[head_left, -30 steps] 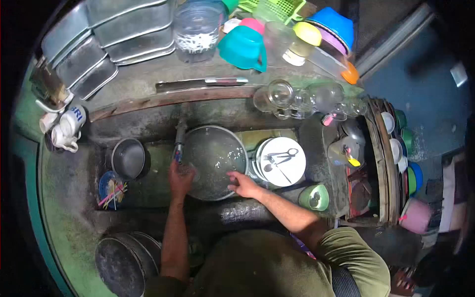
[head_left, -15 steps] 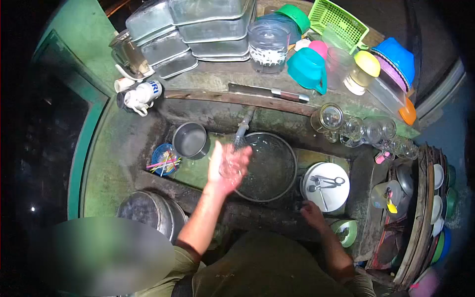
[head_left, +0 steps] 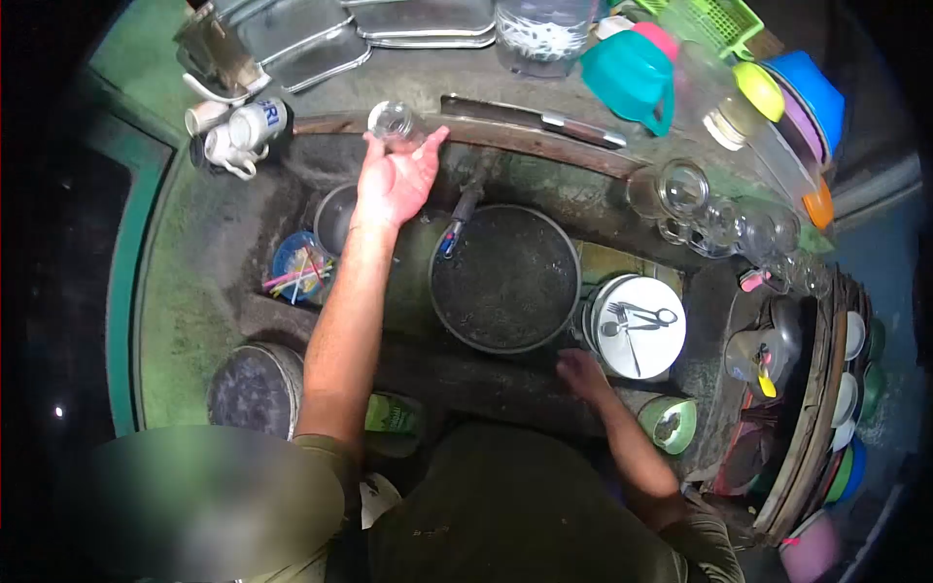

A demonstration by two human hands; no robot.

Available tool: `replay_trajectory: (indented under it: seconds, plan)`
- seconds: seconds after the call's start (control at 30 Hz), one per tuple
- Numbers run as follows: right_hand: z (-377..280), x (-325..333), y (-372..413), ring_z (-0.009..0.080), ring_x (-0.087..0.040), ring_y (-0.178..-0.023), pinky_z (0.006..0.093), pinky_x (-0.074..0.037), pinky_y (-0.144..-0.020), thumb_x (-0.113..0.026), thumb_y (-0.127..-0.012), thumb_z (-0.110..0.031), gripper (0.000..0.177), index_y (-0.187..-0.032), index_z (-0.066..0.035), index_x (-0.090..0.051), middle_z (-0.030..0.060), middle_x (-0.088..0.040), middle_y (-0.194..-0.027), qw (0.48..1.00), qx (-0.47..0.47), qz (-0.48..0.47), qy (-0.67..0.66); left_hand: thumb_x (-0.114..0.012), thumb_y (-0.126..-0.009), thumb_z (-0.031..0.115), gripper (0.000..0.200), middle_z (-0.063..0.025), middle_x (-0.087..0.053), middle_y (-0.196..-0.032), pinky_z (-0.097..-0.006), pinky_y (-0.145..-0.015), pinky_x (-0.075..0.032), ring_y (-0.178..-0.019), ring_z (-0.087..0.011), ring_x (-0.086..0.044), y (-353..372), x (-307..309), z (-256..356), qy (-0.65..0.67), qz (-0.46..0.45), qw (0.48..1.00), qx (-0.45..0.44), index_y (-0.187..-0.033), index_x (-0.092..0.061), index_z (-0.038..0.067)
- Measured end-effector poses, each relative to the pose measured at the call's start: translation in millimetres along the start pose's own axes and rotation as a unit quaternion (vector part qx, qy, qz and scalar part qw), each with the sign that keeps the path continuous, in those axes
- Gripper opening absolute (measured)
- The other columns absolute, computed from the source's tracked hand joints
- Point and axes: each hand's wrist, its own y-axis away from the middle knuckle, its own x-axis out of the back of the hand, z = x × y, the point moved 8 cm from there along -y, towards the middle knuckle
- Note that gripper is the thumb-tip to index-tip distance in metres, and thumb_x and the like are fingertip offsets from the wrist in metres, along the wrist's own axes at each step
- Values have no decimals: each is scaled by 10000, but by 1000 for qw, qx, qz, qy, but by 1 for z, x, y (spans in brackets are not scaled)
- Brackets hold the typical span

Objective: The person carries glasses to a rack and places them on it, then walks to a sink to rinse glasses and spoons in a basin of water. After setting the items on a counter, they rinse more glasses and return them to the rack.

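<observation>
My left hand [head_left: 397, 185] reaches forward, palm turned up, with its fingers around a clear drinking glass [head_left: 395, 121]. The glass is at the wooden edge of the back ledge and overlaps it in this view. My right hand [head_left: 581, 374] is low by the front rim of the sink, between the round basin [head_left: 435, 291] and my body; its fingers are in shadow and I cannot tell how they are curled. Close beside that hand is a stack of white plates [head_left: 664, 340] with a fork and spoons [head_left: 637, 316] on top. The basin holds water under the tap [head_left: 465, 209].
A knife [head_left: 535, 119] lies along the ledge. White mugs [head_left: 260, 121] stand left, glass mugs [head_left: 685, 189] right. A grey pot [head_left: 335, 219] and a blue bowl of straws [head_left: 296, 255] sit in the sink. A green bowl [head_left: 680, 428] is at front right.
My left hand has carried the glass from beside the tap forward and left to the ledge. My right hand stays low near the plates. The camera view has shifted.
</observation>
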Motion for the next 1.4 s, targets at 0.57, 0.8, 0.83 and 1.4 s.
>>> replay_trajectory:
  seconds: [0.57,0.8,0.83,1.4]
  plan:
    - [112,-57,-423,362,-604,-865,472,-493,-794,-564,-878,-344,433,-1184,-37,-565,189,-627,-953,933,-39,159,321,-520,-927,162,244,-172,-578,-1116,-443,-927,-405,-1068,-345,-539,233,238,-135,-784,248,553,-135,-1121,-527,13]
    - [52,-205,-337,379,-557,-1052,473,-442,-909,-555,-875,-359,504,-1284,-73,-488,200,-569,-1170,839,190,13,510,-517,-930,155,251,-164,-571,-1153,-430,-978,-384,-1098,-330,-535,228,256,-128,-727,266,624,-105,-1141,-528,20]
    - [51,-214,-318,382,-550,-1079,473,-435,-925,-554,-875,-361,515,-1299,-78,-477,202,-561,-1201,832,213,-21,512,-514,-930,155,250,-163,-574,-1147,-428,-975,-387,-1096,-330,-536,227,254,-128,-734,253,622,-102,-1137,-531,16]
    - [-89,-104,-166,54,-422,-459,216,-318,-385,-513,-919,-41,229,-1148,-41,-516,4,-531,-665,963,-30,-180,-197,-317,-1011,342,455,-141,-616,-1115,-416,-879,-474,-974,-290,-602,170,277,-203,-33,276,958,67,-1202,-530,-12]
